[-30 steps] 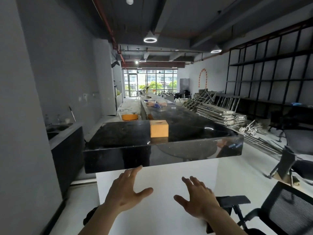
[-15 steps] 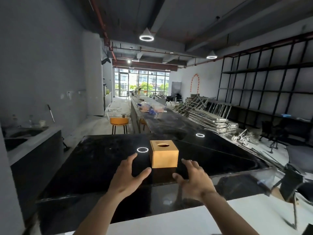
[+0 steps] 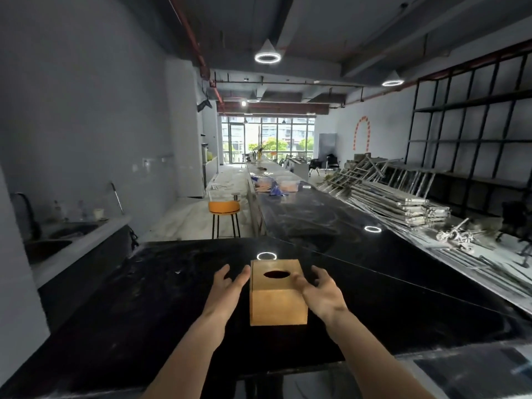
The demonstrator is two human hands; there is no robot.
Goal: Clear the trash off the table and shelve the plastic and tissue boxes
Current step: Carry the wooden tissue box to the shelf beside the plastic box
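A wooden tissue box (image 3: 277, 300) with an oval slot in its top stands on the glossy black table (image 3: 144, 306), close in front of me. My left hand (image 3: 226, 292) is at the box's left side, fingers spread, thumb near the upper left edge. My right hand (image 3: 322, 292) is at the right side, fingers apart and curled over the top right edge. Neither hand has closed on the box. Far down the long table lie plastic boxes and blue and orange litter (image 3: 272, 185).
An orange stool (image 3: 224, 208) stands left of the long table. A counter with a sink (image 3: 46, 246) runs along the left wall. Stacked metal frames (image 3: 385, 197) lie on the floor at right, beneath tall black shelving (image 3: 472, 133).
I have moved up to the table and both hands have reached forward from below its edge to either side of the tissue box, which now looks much nearer.
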